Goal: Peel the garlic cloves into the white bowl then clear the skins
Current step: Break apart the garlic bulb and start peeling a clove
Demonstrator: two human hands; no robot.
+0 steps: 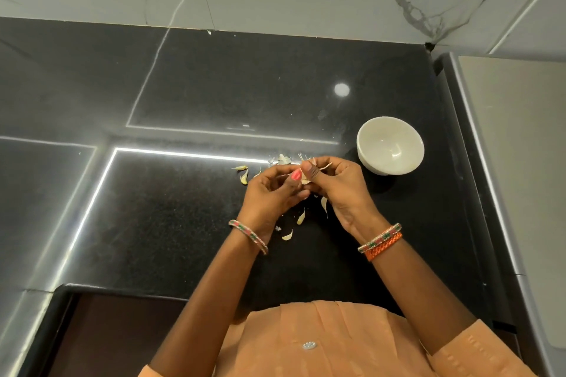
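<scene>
Pale garlic clove (305, 180) | pinched between both hands' fingers (312, 173) | white bowl (390, 150) right

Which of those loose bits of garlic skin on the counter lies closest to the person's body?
The curled skin piece below the hands, nearest the wrists. The other skins lie higher up: two just under the hands, and some to the left near the hands' far side.

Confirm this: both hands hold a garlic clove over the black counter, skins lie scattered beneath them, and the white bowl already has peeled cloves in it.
One thing is wrong: the head view shows the white bowl empty. Both hands, left and right, do hold the garlic clove over the black counter, skins beneath.
</scene>
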